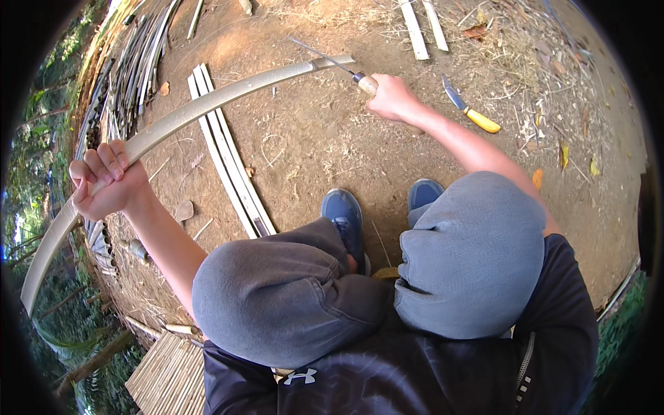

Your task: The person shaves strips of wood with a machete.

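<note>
A long, pale split bamboo strip (207, 105) runs from the left edge up to the top middle. My left hand (111, 178) is closed around it, with the fingers wrapped over the strip. The strip's far end lies close to my right hand (393, 99), which grips the wooden handle of a knife (366, 84). Its thin dark blade crosses the strip near that end; whether it cuts into the bamboo cannot be made out. To the right of my right hand, a second knife with a yellow handle (482, 120) rests on the ground.
Pale split bamboo lengths (232, 159) lie on the dirt between my hands and left of my feet. Two more pale strips (413, 29) are at the top. Several dark poles (146, 59) are piled at the upper left. A slatted surface (169, 377) is at the lower left.
</note>
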`<state>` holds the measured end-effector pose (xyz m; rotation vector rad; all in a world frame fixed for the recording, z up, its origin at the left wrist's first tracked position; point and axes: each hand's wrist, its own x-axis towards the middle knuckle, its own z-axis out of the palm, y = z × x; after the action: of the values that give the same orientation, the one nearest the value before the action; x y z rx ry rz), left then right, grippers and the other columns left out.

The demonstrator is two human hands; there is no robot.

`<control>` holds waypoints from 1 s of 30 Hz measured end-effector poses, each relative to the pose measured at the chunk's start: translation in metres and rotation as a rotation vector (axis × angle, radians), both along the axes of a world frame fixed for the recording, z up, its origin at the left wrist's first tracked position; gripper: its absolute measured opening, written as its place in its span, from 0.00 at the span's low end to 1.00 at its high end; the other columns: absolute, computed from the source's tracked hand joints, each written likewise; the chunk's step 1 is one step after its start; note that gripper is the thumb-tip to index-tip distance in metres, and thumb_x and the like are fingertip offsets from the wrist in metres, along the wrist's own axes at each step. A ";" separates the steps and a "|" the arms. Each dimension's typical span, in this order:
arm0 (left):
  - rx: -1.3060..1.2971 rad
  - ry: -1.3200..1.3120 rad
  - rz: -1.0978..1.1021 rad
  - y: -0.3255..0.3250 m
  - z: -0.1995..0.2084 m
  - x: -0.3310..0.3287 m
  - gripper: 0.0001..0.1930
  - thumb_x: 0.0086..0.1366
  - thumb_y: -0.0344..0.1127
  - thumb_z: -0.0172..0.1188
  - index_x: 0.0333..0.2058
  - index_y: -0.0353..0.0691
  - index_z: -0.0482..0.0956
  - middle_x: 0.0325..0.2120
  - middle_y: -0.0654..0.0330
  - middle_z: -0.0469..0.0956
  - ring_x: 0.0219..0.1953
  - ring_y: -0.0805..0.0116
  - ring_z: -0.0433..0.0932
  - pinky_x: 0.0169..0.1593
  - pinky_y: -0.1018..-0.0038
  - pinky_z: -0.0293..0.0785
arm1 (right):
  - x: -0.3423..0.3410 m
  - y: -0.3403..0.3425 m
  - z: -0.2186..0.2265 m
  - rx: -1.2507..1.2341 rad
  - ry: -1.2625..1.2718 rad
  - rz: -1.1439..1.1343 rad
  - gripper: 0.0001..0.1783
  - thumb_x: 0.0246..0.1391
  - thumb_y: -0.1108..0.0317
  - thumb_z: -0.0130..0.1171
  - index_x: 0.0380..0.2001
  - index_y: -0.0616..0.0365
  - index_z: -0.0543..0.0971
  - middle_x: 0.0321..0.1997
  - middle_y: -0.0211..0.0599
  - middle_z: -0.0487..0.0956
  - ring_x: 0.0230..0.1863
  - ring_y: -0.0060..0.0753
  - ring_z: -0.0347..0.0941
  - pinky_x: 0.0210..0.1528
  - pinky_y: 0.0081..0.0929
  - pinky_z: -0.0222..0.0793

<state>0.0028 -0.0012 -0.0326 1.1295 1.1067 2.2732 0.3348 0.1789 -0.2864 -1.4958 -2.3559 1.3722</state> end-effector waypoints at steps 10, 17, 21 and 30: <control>-0.005 0.031 -0.008 -0.007 0.007 -0.005 0.11 0.45 0.41 0.47 0.14 0.52 0.53 0.06 0.69 0.52 0.08 0.76 0.52 0.17 0.78 0.53 | -0.006 0.012 -0.018 0.026 -0.122 -0.008 0.11 0.52 0.72 0.56 0.40 0.57 0.75 0.30 0.40 0.79 0.28 0.36 0.77 0.30 0.38 0.72; 0.011 0.046 -0.055 -0.008 0.011 -0.007 0.11 0.44 0.40 0.48 0.14 0.52 0.54 0.06 0.69 0.52 0.08 0.76 0.52 0.17 0.78 0.53 | 0.004 0.010 -0.019 0.016 -0.044 0.023 0.15 0.50 0.69 0.57 0.44 0.56 0.76 0.33 0.44 0.82 0.36 0.41 0.81 0.38 0.41 0.76; -0.013 0.000 0.008 -0.006 0.006 -0.010 0.11 0.43 0.40 0.48 0.14 0.52 0.53 0.06 0.69 0.52 0.09 0.76 0.52 0.17 0.78 0.53 | 0.005 0.024 -0.038 0.037 -0.170 -0.031 0.16 0.50 0.70 0.57 0.45 0.55 0.77 0.36 0.44 0.82 0.38 0.43 0.82 0.41 0.42 0.77; -0.010 -0.047 0.057 -0.006 0.004 -0.016 0.11 0.43 0.39 0.48 0.14 0.52 0.53 0.07 0.69 0.51 0.09 0.75 0.52 0.17 0.79 0.53 | 0.013 0.020 -0.051 -0.024 -0.159 -0.001 0.17 0.55 0.72 0.53 0.49 0.57 0.74 0.31 0.35 0.76 0.24 0.25 0.70 0.23 0.28 0.67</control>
<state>-0.0127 -0.0069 -0.0286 1.0477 1.1449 2.3225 0.3478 0.1987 -0.3374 -1.6714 -2.4366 1.3327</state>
